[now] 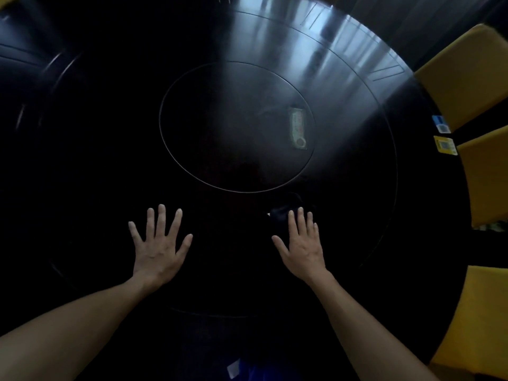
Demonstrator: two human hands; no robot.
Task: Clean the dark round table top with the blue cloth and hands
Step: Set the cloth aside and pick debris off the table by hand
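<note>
Dark glossy round surface [343, 78] looks unwiped; left hand [158, 250] spread empty, right hand [302, 247] flat, fingertips on dark crumpled cloth [280, 211].

hands [233, 248]: 2 | table [357, 188]: 1 | yellow chairs [464, 75]: 3 | stickers [441, 124]: 2

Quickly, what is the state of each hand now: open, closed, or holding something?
Left hand: open, fingers spread, holding nothing.
Right hand: open and flat, gripping nothing; its fingertips reach a dark cloth on the table.
</note>
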